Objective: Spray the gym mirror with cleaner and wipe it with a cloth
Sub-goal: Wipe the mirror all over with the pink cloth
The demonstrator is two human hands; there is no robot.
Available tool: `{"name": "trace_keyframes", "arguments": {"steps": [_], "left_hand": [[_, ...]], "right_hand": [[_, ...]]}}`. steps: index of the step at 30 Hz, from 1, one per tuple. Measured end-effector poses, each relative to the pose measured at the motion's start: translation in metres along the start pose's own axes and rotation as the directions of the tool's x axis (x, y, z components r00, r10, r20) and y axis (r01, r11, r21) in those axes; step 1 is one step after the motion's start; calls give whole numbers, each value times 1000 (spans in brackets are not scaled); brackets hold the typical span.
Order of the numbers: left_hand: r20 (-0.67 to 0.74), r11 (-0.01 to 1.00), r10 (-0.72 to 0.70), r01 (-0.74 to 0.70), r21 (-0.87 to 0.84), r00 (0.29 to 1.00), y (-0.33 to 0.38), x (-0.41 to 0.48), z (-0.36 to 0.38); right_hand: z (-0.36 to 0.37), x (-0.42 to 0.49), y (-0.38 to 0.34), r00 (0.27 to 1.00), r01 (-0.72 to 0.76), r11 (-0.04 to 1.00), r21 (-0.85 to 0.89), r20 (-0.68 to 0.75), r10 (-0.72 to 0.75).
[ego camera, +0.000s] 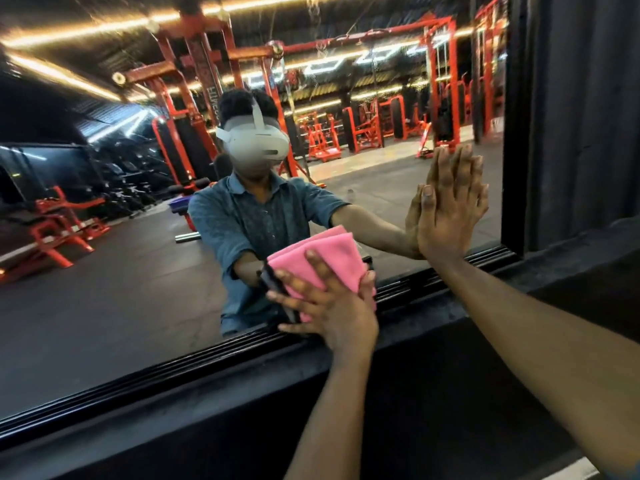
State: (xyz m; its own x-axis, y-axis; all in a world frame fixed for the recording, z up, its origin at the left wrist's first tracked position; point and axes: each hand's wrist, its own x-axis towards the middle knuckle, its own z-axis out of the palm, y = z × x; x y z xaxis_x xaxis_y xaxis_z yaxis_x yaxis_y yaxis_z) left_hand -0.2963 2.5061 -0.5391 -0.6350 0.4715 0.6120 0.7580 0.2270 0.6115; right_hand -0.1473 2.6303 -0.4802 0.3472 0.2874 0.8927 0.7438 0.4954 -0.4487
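A large black-framed gym mirror [114,271] fills the view. My left hand [329,303] presses a folded pink cloth [322,258] flat against the glass near the bottom frame, fingers spread and straight. My right hand [450,216] lies flat on the glass further right, fingers straight and pointing up, touching its own reflection. Droplets or streaks show on the upper part of the glass. No spray bottle is in view.
The mirror's black bottom frame [242,344] runs diagonally above a dark ledge [207,410]. A black side frame [516,133] and dark wall stand to the right. The glass reflects a person in a headset, red gym machines and ceiling light strips.
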Motion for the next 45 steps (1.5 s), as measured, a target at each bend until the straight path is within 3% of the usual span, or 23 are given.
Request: {"name": "trace_keyframes", "arguments": {"steps": [4,7,11,14,16,19,21,24,29,32,34,37,39,43,45], "left_hand": [[12,982,187,-187,37,982,29,21,0],[-20,947,312,-310,83,950,10,29,-9],[-46,975,210,-205,86,977,-38,15,-13],[-98,991,133,-130,42,986,-25,34,-26],[-137,974,225,-223,33,965,13,61,-42],[-106,808,574,-540,237,812,74,105,-66],[-59,701,688,-643,308,723,95,120,-76],[1,633,740,-697,338,673,76,111,-69],[205,376,850,-830,412,486,-1,66,-42],[204,294,891,-859,418,405,23,83,-40],[200,252,909,-865,435,366,60,102,-47],[168,296,901,-849,438,400,99,113,-48],[151,315,902,-856,410,405,97,104,-38],[310,87,930,-940,331,195,64,68,-8],[313,54,937,-949,311,156,61,60,0]], "right_hand": [[-2,-1,-2,1000,-23,998,54,6,22],[-1,0,-2,1000,-9,998,68,-6,10],[0,1,0,1000,-4,997,82,-24,6],[0,0,2,1000,0,999,53,-11,0],[-1,0,2,1000,-13,999,52,0,13],[-3,1,-3,999,-37,998,59,25,36],[-5,0,-4,998,-51,996,69,34,48],[-9,1,-2,997,-60,996,66,48,56],[-26,15,18,998,-45,999,14,36,44],[-42,46,51,968,-244,970,-23,-63,242],[-48,70,79,915,-404,911,-81,-35,402],[-58,93,113,860,-499,860,-104,58,506],[-63,95,124,868,-480,876,-57,117,483],[-59,79,126,950,-286,956,-59,110,291],[-54,72,124,971,-224,974,-24,77,225]]}}
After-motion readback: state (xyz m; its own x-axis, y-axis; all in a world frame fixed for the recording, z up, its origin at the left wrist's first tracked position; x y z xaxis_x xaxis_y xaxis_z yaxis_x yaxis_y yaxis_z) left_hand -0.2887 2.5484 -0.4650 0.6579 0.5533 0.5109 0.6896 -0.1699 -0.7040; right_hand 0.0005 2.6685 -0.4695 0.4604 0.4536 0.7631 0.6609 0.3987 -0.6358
